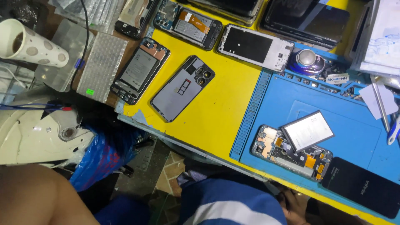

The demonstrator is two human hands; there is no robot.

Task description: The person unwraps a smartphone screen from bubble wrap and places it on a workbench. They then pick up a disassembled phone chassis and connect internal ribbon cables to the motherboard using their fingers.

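Note:
Below the front edge of the yellow table [221, 108], part of a hand, seemingly my right hand [293, 206], shows in shadow; its fingers are too dark to read. My left hand is not visible. Nearest that hand, on the blue work mat [354, 129], lies an opened phone [291, 154] with its circuit board bare. A flat white battery [307, 130] rests tilted on its top edge. A black back cover [360, 185] lies right of it.
A grey phone back [182, 88], an open phone with battery [140, 70] and a white-rimmed frame [255, 46] lie on the yellow top. Tweezers [380, 104] and a razor blade [336, 78] sit at the right. A dotted paper cup [31, 43] and a blue bag [102, 152] are at the left.

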